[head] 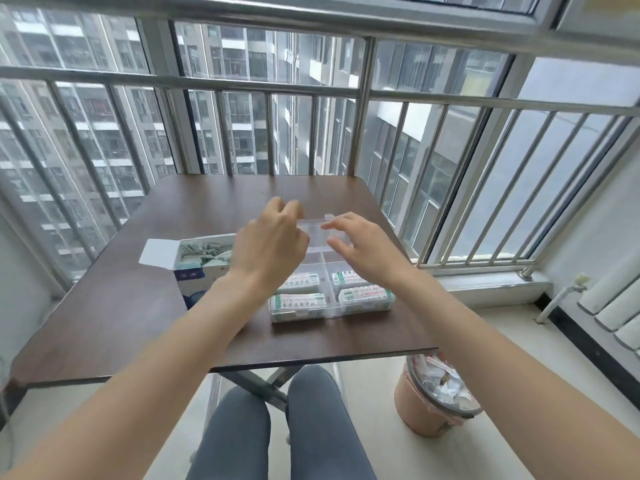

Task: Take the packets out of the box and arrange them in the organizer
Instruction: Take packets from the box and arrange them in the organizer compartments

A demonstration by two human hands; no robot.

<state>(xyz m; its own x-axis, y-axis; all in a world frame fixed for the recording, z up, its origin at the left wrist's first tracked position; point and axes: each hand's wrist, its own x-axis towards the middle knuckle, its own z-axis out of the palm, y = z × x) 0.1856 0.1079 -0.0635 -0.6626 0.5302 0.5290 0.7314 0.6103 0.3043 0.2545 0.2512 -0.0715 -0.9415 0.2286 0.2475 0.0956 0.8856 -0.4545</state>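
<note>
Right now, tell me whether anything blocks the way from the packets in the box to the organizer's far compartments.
Nothing fixed does. The box lies open beside the clear organizer, which has no lid over it. Only the hands hover there: the left hand between box and organizer, the right hand over the far compartments, which look unfilled.

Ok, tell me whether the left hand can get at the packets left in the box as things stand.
Probably yes. The box lies open right beside the left hand, its flap folded back and the loose packets uncovered. Nothing stands between them, and the hand seems to hold nothing.
</note>
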